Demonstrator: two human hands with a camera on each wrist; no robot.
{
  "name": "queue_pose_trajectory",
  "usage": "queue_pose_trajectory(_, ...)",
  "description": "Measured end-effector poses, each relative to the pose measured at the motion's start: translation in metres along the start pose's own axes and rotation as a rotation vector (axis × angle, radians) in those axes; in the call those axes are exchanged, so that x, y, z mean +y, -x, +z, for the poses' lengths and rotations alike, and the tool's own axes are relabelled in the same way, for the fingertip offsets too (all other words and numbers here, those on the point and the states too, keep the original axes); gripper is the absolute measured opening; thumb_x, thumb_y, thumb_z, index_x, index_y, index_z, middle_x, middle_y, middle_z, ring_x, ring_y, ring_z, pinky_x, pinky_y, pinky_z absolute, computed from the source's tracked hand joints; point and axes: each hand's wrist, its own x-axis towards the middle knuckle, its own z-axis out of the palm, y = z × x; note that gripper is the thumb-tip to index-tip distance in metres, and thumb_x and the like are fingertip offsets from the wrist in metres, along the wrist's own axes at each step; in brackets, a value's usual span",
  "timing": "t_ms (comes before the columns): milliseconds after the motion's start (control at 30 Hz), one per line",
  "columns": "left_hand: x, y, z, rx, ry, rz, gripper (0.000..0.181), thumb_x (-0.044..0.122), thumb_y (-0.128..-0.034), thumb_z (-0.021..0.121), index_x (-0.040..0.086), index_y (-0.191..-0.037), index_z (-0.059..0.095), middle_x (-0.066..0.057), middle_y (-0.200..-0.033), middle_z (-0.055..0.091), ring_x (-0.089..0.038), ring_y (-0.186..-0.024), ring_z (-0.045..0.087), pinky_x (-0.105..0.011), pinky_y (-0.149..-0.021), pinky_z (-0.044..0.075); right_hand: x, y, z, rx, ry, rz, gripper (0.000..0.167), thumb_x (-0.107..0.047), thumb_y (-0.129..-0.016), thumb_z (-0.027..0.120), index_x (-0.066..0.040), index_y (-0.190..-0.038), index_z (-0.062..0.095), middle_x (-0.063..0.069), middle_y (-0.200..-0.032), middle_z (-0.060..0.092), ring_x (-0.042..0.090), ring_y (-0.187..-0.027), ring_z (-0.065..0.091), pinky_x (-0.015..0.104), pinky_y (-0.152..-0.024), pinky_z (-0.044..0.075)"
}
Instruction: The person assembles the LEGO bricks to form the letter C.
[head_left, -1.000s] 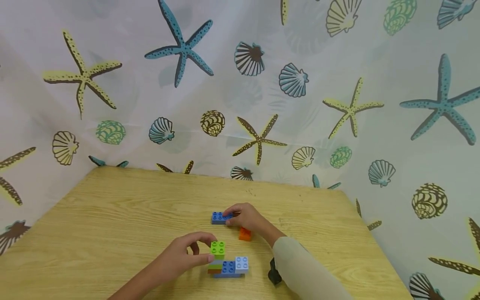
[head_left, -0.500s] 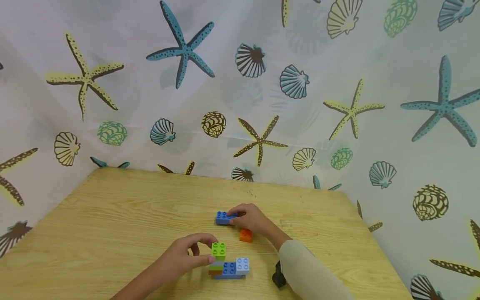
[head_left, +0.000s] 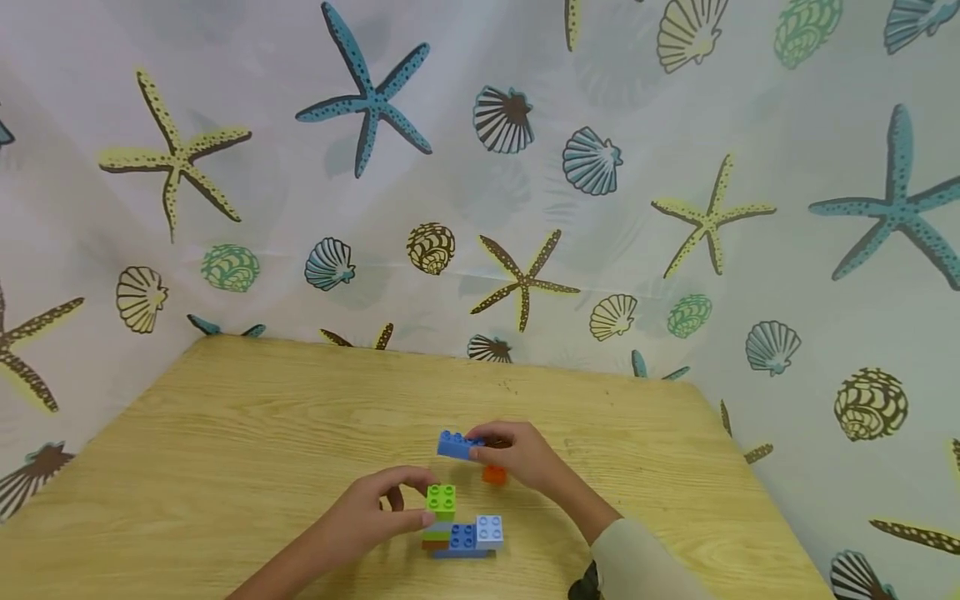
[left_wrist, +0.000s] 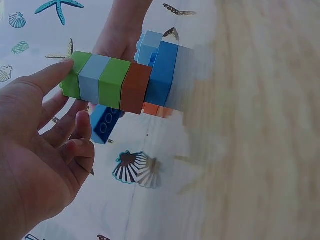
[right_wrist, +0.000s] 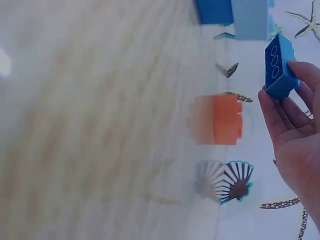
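Note:
My left hand (head_left: 371, 517) grips the upper part of a brick stack (head_left: 440, 500), thumb and fingers on its sides. In the left wrist view the stack (left_wrist: 111, 82) shows green, light blue, green and orange-brown bricks on a blue base brick (left_wrist: 162, 75). A light blue brick (head_left: 489, 531) sits on the base's right end. My right hand (head_left: 525, 457) pinches a long blue brick (head_left: 457, 446) by its right end, off the table and slightly tilted. Its hollow underside shows in the right wrist view, where fingers (right_wrist: 272, 112) hold the brick (right_wrist: 280, 67).
An orange brick (head_left: 495, 475) lies on the wooden table (head_left: 300, 417) under the right hand, partly covered by it. A black object (head_left: 585, 583) stands beside the right sleeve at the near edge of view. A shell-patterned cloth (head_left: 450, 192) hangs behind the table.
The right hand has lifted the long blue brick from the table and moved it slightly right and nearer. The left hand keeps its grip on the stack.

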Motion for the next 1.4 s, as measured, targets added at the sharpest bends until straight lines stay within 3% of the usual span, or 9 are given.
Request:
queue_pose_trajectory(367, -0.005, 0.002, -0.002, 0.011, -0.008, 0.005, 0.042, 0.038, -0.0917, 0.074, 0.019, -0.128, 0.065, -0.004, -0.118, 0.065, -0.019, -0.084, 0.052, -0.028, -0.063, 0.045, -0.019, 0.031, -0.003, 0.02, -0.109, -0.044, 0.028, -0.026, -0.097, 0.07, -0.013, -0.121, 0.071, 0.009, -0.124, 0.067, 0.02, -0.105, 0.067, 0.024, -0.086, 0.056)
queue_pose_trajectory(500, -0.004, 0.001, -0.002, 0.013, 0.001, 0.006, 0.041, 0.038, -0.0912, 0.075, 0.019, -0.127, 0.066, -0.005, -0.118, 0.065, -0.019, -0.085, 0.052, -0.028, -0.063, 0.046, -0.022, 0.042, -0.005, 0.025, -0.104, -0.122, 0.029, -0.02, -0.099, 0.067, -0.009, -0.125, 0.069, 0.012, -0.127, 0.064, 0.025, -0.11, 0.066, 0.025, -0.088, 0.056)
queue_pose_trajectory(700, -0.004, 0.0, 0.0, 0.017, 0.007, 0.018, 0.04, 0.037, -0.0912, 0.075, 0.019, -0.126, 0.066, -0.005, -0.117, 0.065, -0.02, -0.087, 0.052, -0.028, -0.066, 0.046, -0.028, 0.059, -0.005, 0.021, -0.037, -0.204, 0.029, -0.022, -0.101, 0.064, -0.012, -0.127, 0.069, 0.008, -0.128, 0.064, 0.017, -0.114, 0.063, 0.034, -0.099, 0.053)
queue_pose_trajectory(867, -0.004, -0.002, 0.002, 0.021, -0.003, 0.002, 0.039, 0.04, -0.0898, 0.076, 0.021, -0.123, 0.067, -0.003, -0.114, 0.065, -0.02, -0.087, 0.052, -0.028, -0.064, 0.045, -0.033, 0.072, -0.003, 0.023, 0.039, -0.265, 0.028, -0.022, -0.102, 0.062, -0.014, -0.128, 0.069, 0.006, -0.129, 0.063, 0.015, -0.115, 0.063, 0.034, -0.096, 0.054)
queue_pose_trajectory(1167, 0.0, -0.001, 0.001, 0.018, 0.01, 0.02, 0.041, 0.038, -0.0906, 0.075, 0.017, -0.125, 0.067, -0.005, -0.116, 0.066, -0.02, -0.085, 0.052, -0.028, -0.062, 0.045, -0.037, 0.079, -0.001, 0.041, 0.187, -0.537, 0.027, -0.009, -0.1, 0.063, -0.006, -0.126, 0.07, 0.011, -0.126, 0.064, 0.025, -0.115, 0.063, 0.033, -0.091, 0.057)
queue_pose_trajectory(1400, 0.001, 0.0, 0.001, 0.034, 0.01, 0.022, 0.04, 0.037, -0.0899, 0.076, 0.016, -0.123, 0.067, -0.004, -0.114, 0.067, -0.02, -0.085, 0.052, -0.028, -0.065, 0.046, -0.038, 0.078, 0.0, 0.032, 0.247, -0.584, 0.029, -0.009, -0.098, 0.066, -0.006, -0.126, 0.07, 0.009, -0.125, 0.064, 0.021, -0.113, 0.063, 0.029, -0.09, 0.057)
